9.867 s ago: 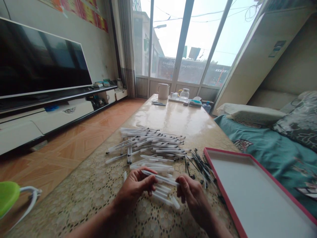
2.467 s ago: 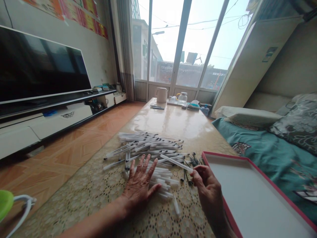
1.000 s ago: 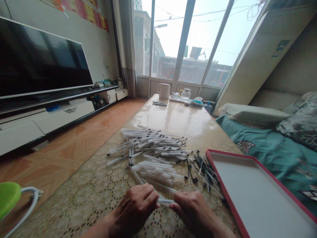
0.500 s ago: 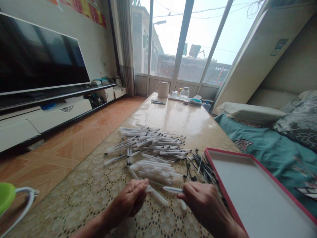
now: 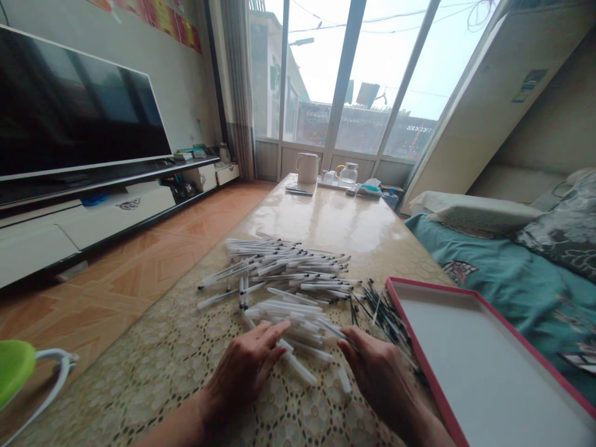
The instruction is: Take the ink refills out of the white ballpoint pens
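Compared with half a second ago, the left hand (image 5: 244, 366) has loosened its pinch and the right hand (image 5: 384, 369) has turned its slim pale rod (image 5: 332, 328) more toward the upper left. Now the left hand is in the lower middle of the frame, its thumb and index finger apart — whether they touch the clear tube (image 5: 300, 367) just beside them, I cannot tell. The right hand, in the lower centre-right, has its fingers closed on the rod, whose far end reaches the heap of whitish tubes (image 5: 284, 310) in the middle of the frame.

Above this heap lies a bigger pile of pens with black ends (image 5: 279, 264). To the right of centre there are thin black sticks (image 5: 382, 310), and next to them, in the lower right, a white tray with a pink rim (image 5: 426, 366). All lie on the patterned table (image 5: 158, 372) — its far end carries a kettle (image 5: 307, 167).
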`<action>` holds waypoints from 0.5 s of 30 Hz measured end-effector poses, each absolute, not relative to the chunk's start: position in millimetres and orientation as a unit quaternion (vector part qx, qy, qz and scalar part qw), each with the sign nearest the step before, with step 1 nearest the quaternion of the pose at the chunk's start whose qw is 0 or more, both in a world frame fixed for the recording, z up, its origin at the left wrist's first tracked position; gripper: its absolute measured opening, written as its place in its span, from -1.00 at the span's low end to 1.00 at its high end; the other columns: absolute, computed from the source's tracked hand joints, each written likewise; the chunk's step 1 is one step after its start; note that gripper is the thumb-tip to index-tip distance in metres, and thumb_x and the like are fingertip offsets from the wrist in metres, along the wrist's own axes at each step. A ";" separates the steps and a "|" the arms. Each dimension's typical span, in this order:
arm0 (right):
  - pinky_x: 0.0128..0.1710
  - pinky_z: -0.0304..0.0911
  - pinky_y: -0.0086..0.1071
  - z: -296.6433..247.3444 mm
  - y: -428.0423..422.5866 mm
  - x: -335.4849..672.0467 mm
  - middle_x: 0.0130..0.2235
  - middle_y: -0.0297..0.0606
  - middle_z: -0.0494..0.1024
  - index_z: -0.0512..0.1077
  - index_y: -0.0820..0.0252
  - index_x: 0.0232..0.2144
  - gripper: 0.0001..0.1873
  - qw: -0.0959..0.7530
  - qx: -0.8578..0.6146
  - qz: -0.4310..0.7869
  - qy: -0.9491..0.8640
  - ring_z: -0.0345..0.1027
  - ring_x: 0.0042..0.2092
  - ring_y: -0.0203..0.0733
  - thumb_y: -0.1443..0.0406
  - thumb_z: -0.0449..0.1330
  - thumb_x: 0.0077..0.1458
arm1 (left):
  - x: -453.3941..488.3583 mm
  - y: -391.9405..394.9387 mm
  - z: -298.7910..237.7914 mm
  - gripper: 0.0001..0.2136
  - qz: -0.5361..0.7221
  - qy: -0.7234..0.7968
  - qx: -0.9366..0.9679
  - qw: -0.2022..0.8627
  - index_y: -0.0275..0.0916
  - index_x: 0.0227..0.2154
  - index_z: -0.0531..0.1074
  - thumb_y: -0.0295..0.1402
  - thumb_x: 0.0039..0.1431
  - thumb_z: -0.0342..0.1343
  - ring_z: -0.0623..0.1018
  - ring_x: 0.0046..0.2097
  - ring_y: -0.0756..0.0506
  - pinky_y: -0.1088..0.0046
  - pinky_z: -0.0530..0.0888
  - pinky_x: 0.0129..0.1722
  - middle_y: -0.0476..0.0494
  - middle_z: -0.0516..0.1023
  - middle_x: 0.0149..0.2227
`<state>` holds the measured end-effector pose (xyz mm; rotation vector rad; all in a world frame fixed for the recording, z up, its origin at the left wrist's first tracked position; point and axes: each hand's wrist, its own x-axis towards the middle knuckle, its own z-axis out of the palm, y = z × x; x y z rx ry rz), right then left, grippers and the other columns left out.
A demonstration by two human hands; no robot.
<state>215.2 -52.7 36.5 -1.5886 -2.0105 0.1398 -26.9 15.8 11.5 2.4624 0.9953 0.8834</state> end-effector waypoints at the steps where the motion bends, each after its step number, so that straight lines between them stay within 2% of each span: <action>1: -0.45 0.12 -0.49 36.8 -53.3 212.9 -0.44 -0.30 0.47 0.30 0.15 -0.33 -0.79 0.295 -0.594 0.068 -0.745 0.38 -0.45 -0.27 0.26 -0.10 0.26 | -26.6 15.5 12.1 -0.69 0.324 0.355 0.857 0.185 -0.18 0.00 0.34 -0.44 0.18 -0.02 0.52 -0.29 -0.06 0.44 0.46 -0.26 -0.12 0.51 -0.31; 4: -0.45 0.13 -0.49 35.7 -54.2 204.5 -0.48 -0.32 0.43 0.27 0.15 -0.40 -0.77 0.305 -0.582 0.100 -0.747 0.34 -0.47 -0.27 0.27 -0.11 0.25 | -21.8 10.9 18.9 -0.76 0.357 0.382 0.801 0.291 -0.20 -0.12 0.43 -0.38 0.15 0.03 0.50 -0.38 -0.04 0.44 0.46 -0.34 -0.08 0.49 -0.39; 7: -0.47 0.13 -0.50 31.6 -54.5 194.9 -0.50 -0.33 0.43 0.29 0.15 -0.40 -0.76 0.298 -0.549 0.117 -0.772 0.33 -0.49 -0.29 0.28 -0.12 0.25 | -13.7 1.7 28.8 -0.75 0.325 0.405 0.672 0.527 -0.26 -0.18 0.44 -0.27 0.09 0.10 0.44 -0.55 0.01 0.54 0.38 -0.60 -0.02 0.46 -0.51; 10: -0.50 0.10 -0.50 28.2 -55.4 186.5 -0.52 -0.34 0.43 0.31 0.15 -0.41 -0.76 0.293 -0.529 0.112 -0.788 0.32 -0.52 -0.29 0.27 -0.09 0.23 | -5.8 -7.4 35.9 -0.65 0.297 0.375 0.511 0.714 -0.29 -0.20 0.43 -0.24 -0.05 0.24 0.43 -0.59 0.05 0.62 0.29 -0.68 -0.02 0.49 -0.50; 12: -0.52 0.07 -0.50 27.7 -55.9 182.5 -0.53 -0.35 0.42 0.32 0.16 -0.44 -0.75 0.286 -0.522 0.105 -0.797 0.30 -0.53 -0.30 0.27 -0.08 0.22 | -1.1 -11.4 37.1 -0.62 0.302 0.370 0.434 0.764 -0.29 -0.23 0.45 -0.26 -0.15 0.32 0.44 -0.57 0.06 0.64 0.29 -0.67 -0.06 0.53 -0.46; 15: -0.49 0.08 -0.49 29.5 -56.0 180.6 -0.49 -0.33 0.44 0.34 0.16 -0.42 -0.76 0.286 -0.508 0.125 -0.803 0.30 -0.50 -0.31 0.26 -0.06 0.22 | 5.7 -13.7 33.4 -0.66 0.325 0.378 0.376 0.781 -0.32 -0.34 0.50 -0.26 -0.22 0.36 0.41 -0.59 0.08 0.65 0.27 -0.67 -0.05 0.53 -0.52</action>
